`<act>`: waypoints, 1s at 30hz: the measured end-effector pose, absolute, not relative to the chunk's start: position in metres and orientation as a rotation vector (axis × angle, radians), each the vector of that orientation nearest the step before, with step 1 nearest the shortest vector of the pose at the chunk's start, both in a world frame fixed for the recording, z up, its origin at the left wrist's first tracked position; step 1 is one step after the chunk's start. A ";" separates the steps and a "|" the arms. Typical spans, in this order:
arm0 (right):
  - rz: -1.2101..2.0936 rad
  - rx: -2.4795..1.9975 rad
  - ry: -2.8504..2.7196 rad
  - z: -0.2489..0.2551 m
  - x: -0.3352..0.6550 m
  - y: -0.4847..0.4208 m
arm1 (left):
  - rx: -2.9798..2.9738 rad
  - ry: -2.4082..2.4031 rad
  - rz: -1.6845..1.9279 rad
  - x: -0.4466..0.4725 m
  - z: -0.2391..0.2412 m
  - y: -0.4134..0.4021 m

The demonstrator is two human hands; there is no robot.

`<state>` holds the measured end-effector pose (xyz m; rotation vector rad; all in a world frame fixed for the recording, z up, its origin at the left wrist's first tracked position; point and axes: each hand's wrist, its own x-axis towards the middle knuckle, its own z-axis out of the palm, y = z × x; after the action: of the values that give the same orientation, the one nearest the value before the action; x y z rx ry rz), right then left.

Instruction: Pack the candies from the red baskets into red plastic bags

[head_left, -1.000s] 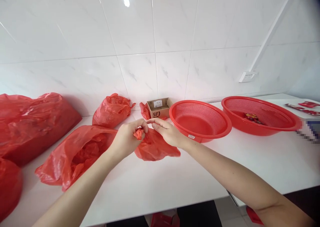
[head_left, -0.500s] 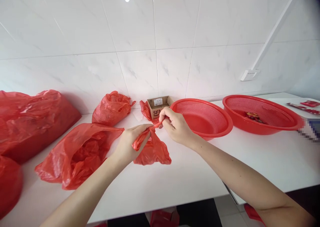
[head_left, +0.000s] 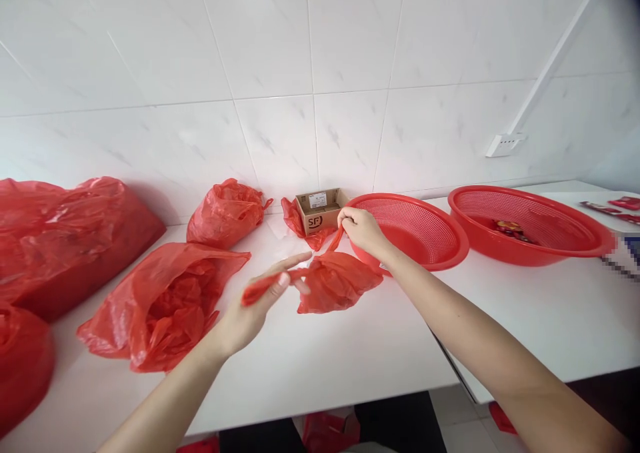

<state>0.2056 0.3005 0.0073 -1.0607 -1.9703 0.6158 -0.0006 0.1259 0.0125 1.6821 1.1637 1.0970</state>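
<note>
A small red plastic bag (head_left: 341, 285) hangs just over the white table, stretched between my two hands. My right hand (head_left: 364, 229) is closed in a pinch on one of its twisted handles, above the bag. On the other side, my left hand (head_left: 257, 303) has the other handle lying across it under the thumb, its fingers partly stretched out and a little blurred. Whatever is inside the bag is hidden by the red film. Close to my left hand sits an open red bag (head_left: 117, 313) with crumpled red bags in it.
Behind my hands stands a small open cardboard box (head_left: 315, 221) against the tiled wall. Two red colanders, one nearer (head_left: 425, 263) and one farther right (head_left: 505, 254), stand right. A tied red bag (head_left: 225, 213) and a large red bag (head_left: 95, 240) lie left.
Both hands have moved apart from the knot area, the right one to the right and slightly up. The bag has swung right, with its handles now pulled separately. My left fingers have loosened and straightened.
</note>
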 end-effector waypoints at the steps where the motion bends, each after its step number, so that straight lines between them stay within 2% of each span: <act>1: 0.674 -1.015 -1.973 0.012 0.203 0.295 | 1.512 1.071 1.180 0.002 0.012 0.129; 3: 0.849 -0.867 -1.961 0.026 0.197 0.280 | 1.243 0.968 1.286 0.008 0.012 0.136; 6: 1.057 -0.599 -1.981 0.046 0.187 0.256 | 1.160 1.028 1.157 0.016 0.011 0.145; 10: 0.932 -0.598 -2.207 0.053 0.173 0.229 | 1.260 1.053 0.948 0.026 0.011 0.148; 16: 1.014 -0.756 -2.399 0.035 0.180 0.224 | 1.287 1.106 1.084 0.023 0.004 0.149; 21: 0.892 -0.784 -2.249 0.036 0.192 0.213 | 1.342 1.205 1.193 0.019 0.005 0.150; 26: 0.980 -0.782 -2.101 0.022 0.193 0.191 | 1.363 1.326 1.321 0.019 0.007 0.149; 30: 0.995 -0.826 -2.114 0.005 0.194 0.188 | 1.448 1.366 1.279 0.014 0.004 0.150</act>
<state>0.1941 0.1883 0.0051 -0.8259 -2.1142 0.9947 0.0137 0.1496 0.0042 1.4476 1.3663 1.2794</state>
